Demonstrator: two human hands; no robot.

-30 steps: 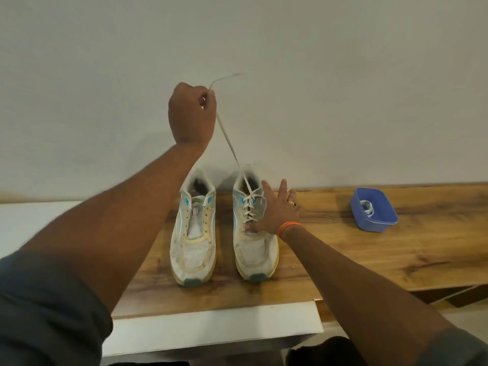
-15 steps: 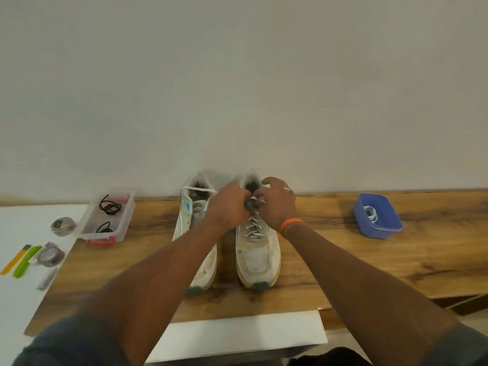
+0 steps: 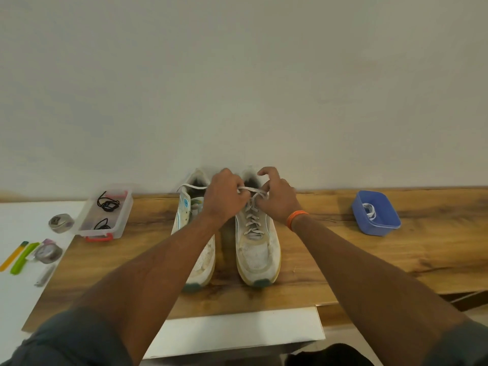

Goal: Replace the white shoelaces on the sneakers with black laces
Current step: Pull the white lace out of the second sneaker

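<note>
Sneakers (image 3: pixel 258 249) between tray (image 3: pixel 124 220) left, tub (image 3: pixel 380 228) right.

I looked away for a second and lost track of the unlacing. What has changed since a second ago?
The left hand, then raised high pulling the white lace taut, has come down to the top of the right sneaker. The right hand, then pressing flat on its laces, now pinches the lace too. Both sneakers, the left sneaker included, and the blue tub stayed put.

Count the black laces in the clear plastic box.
2: one black lace bundle at the far end of the clear plastic box, one at the near end. More could be hidden beneath.
</note>
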